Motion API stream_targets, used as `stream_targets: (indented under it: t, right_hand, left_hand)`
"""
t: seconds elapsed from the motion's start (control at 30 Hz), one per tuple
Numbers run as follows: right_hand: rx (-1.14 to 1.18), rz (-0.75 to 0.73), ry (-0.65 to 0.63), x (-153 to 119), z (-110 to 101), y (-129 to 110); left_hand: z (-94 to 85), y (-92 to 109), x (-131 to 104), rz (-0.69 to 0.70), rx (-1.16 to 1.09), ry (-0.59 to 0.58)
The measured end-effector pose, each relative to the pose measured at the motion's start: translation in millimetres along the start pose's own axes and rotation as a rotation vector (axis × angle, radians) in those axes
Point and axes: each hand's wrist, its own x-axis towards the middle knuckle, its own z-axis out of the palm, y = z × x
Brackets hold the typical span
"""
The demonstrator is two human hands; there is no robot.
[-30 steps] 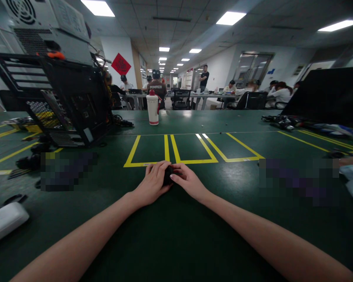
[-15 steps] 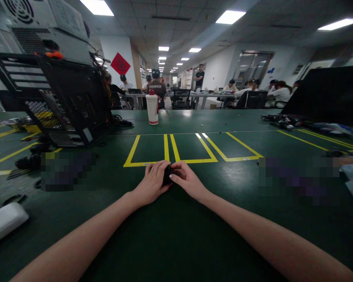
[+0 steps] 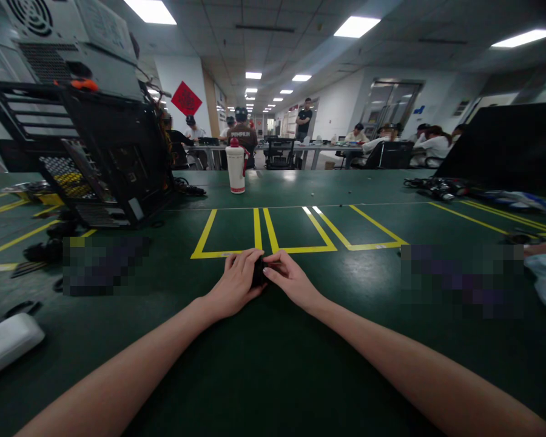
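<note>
A small dark object (image 3: 258, 273) is between my two hands, low over the green table (image 3: 173, 315), just in front of the yellow tape outlines (image 3: 304, 249). My left hand (image 3: 237, 284) is wrapped round its left side and covers much of it. From the right, the thumb and fingertips of my right hand (image 3: 292, 278) pinch at the object's edge. What kind of object it is, I cannot make out.
A white bottle with a red lid (image 3: 236, 169) stands beyond the tape. An open black computer case (image 3: 109, 158) is at the left, a white object (image 3: 10, 345) nearer. Cables (image 3: 437, 187) lie at the back right. A person's hand (image 3: 545, 248) shows at the right edge.
My right thumb and fingertips have shifted very slightly at the dark object. My left hand holds its place. At the right edge, the other person's sleeve has moved a little.
</note>
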Motion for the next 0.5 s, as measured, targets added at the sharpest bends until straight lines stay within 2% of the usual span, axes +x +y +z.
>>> stream_targets:
  t: [0.3,0.5]
  right_hand:
    - [-0.021,0.076,-0.002,0.6,-1.9,-2.3]
    - [0.014,0.033,-0.017,-0.1,-0.3,0.6]
  left_hand:
    - [-1.8,0.4,-0.4,0.001,0.003,-0.015]
    - [0.9,-1.1,0.4,0.004,0.012,0.0]
